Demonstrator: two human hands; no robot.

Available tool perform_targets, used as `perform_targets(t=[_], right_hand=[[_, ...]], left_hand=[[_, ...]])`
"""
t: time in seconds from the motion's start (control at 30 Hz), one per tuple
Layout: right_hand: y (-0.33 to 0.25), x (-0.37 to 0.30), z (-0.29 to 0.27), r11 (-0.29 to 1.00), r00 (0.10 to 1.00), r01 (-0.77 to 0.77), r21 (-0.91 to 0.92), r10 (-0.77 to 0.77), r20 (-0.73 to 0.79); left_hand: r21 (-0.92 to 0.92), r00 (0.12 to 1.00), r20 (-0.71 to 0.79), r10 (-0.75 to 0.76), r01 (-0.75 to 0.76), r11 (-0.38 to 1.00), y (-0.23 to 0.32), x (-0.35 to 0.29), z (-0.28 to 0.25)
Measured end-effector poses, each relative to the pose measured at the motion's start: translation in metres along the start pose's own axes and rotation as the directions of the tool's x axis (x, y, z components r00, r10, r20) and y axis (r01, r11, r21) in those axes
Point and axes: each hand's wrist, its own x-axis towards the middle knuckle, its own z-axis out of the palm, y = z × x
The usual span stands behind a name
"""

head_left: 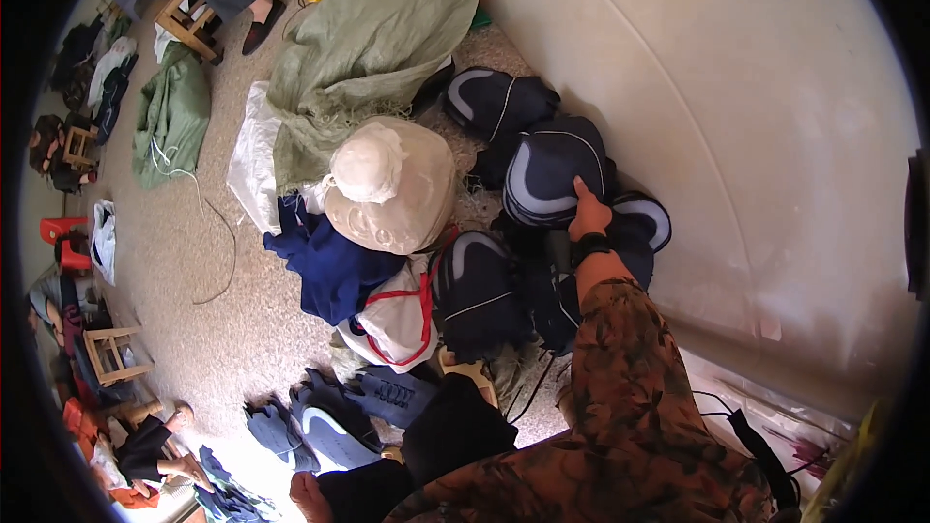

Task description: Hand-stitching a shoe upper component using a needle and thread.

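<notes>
A rounded navy fabric bundle with a grey band (557, 167) lies under the right hand's (590, 217) visible digit — grasp unclear; left hand's (308, 498) finger state — unclear.

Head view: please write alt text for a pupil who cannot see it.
A person's right hand touches a dark bundle with a curved grey band, among similar dark bundles. Further left are a bulging tan sack and a large green sack; the left hand is near the lower edge.

Brown camouflage sleeve (628, 360); black wristband (589, 249)
</notes>
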Motion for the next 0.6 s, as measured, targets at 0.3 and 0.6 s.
perform_targets(t=[0.3,0.6], right_hand=[[0.023,0.017,-0.019,0.975,0.983,0.047,0.217,-0.083,0.161],[0.064,0.065,0.008,0.970,0.979,0.165,0.178,-0.184,0.092]], left_hand=[[-0.070,0.999,-0.040,-0.014,0.011,0.998,-0.016,-0.004,0.008],[-0.035,0.999,0.001,0.034,-0.034,0.999,-0.035,-0.005,0.013]])
